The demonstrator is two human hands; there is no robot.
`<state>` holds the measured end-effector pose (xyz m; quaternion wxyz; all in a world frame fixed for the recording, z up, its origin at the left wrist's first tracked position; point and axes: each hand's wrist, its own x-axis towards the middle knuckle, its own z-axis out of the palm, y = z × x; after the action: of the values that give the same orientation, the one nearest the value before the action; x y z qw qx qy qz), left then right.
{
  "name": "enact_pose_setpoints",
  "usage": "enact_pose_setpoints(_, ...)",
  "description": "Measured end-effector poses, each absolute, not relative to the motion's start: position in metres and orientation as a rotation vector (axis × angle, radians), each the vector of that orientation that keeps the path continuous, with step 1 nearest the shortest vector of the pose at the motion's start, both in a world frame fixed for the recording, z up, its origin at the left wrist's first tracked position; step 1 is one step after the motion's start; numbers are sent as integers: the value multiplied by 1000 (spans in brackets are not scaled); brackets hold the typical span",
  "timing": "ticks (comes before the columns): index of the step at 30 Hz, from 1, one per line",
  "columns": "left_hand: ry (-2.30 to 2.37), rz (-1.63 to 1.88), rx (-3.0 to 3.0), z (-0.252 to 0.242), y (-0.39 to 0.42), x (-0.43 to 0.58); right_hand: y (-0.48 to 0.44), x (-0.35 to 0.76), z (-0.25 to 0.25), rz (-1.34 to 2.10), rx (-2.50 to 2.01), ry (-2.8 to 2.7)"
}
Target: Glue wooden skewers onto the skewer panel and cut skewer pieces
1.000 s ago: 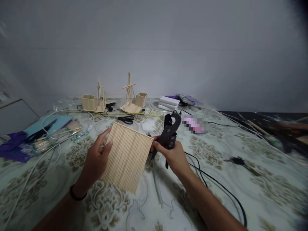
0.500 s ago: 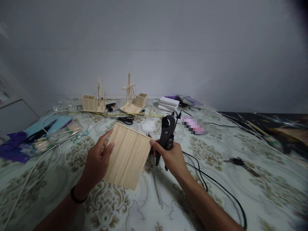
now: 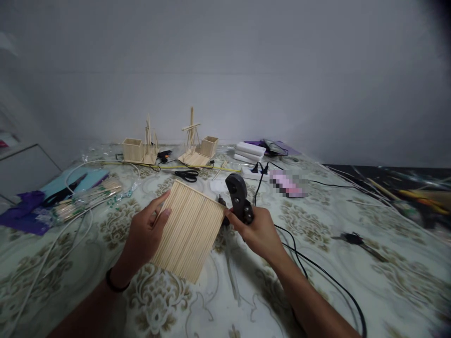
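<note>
1. Far left, one bag of sticks (image 3: 88, 197) lies on the surface (image 3: 211, 321).
2. Farther back stands one model (image 3: 133, 151) of sticks, with one box.
3. The left hand (image 3: 146, 237) has its fingers closed on the left edge of the panel, thumb on its face.
4. One panel (image 3: 190, 232) is held at the middle, between the hands; its long axis runs along its sticks, from near left to far right, and one stick crosses its far edge.
5. Beyond it lie one pair of scissors (image 3: 188, 175) and a second model (image 3: 210, 148), also with one box.
6. One cutter (image 3: 237, 190) points its rounded head far and slightly left.
7. The right hand (image 3: 262, 234) grips the cutter, its thumb at the panel's far right corner.
8. Behind, one power strip (image 3: 246, 174) holds two plugs (image 3: 265, 169).
</note>
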<state>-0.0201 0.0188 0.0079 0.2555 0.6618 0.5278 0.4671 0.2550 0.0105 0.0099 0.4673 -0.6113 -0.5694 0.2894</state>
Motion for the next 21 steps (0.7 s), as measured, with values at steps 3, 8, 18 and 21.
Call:
enact_pose_setpoints(3, 1440, 1243, 1782, 5, 20, -21, 11, 255, 10, 694, -1505, -1430)
enact_pose_setpoints(8, 1429, 1264, 1768, 5, 22, -22, 15, 253, 8, 695, -1516, -1430)
enact_pose_setpoints(18, 1459, 1224, 1809, 7, 21, -18, 14, 248, 9, 514, -1527, -1443)
enact_pose_setpoints(21, 1451, 1216, 1816, 5, 21, -18, 16, 249, 9, 481, -1546, -1435)
